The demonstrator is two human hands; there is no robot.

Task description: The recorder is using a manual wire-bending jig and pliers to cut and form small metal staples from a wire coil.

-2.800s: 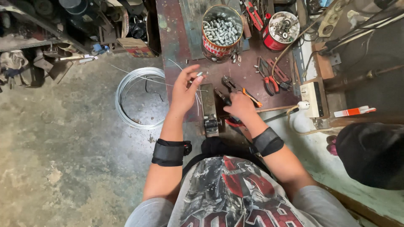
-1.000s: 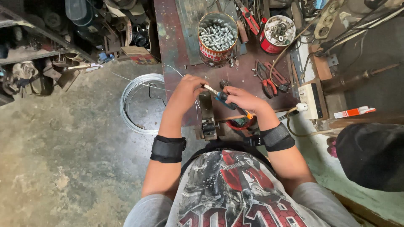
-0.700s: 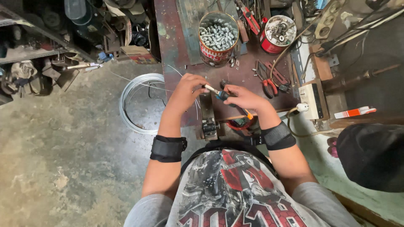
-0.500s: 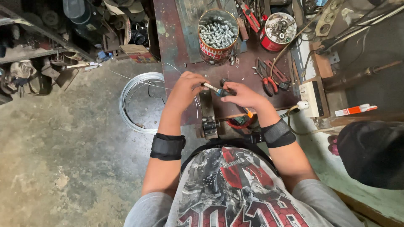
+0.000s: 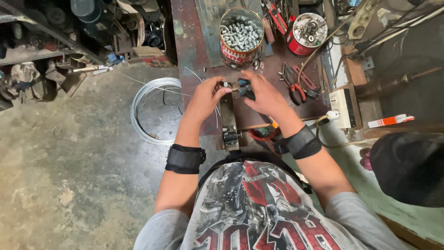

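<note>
Left hand (image 5: 206, 95) pinches a small metal piece (image 5: 225, 84) between thumb and fingertips, clamped on it just above the far end of the bench vise (image 5: 228, 118). Right hand (image 5: 264, 94) is closed around dark-handled pliers (image 5: 244, 88); the pliers' nose points at 9 o'clock toward the small piece, and the two meet or nearly meet; too small to tell which. Both hands sit over the near edge of the rusty workbench (image 5: 194, 41), fingertips almost touching.

Thin wire strands (image 5: 216, 111) run past the left hand at its 5 o'clock. A wire coil (image 5: 149, 111) lies on the concrete floor at 9 o'clock of the left hand, well apart from the bench. At 12 o'clock of the hands stands a tin can of bolts (image 5: 240, 31); at 1 o'clock a red tin of small hardware (image 5: 307, 32). Red-handled pliers (image 5: 296, 85) lie on the bench at 3 o'clock of the right hand, near it. A white switch box (image 5: 341, 107) sits further out at 3 o'clock. Black wrist straps (image 5: 185, 159) are on both forearms.
</note>
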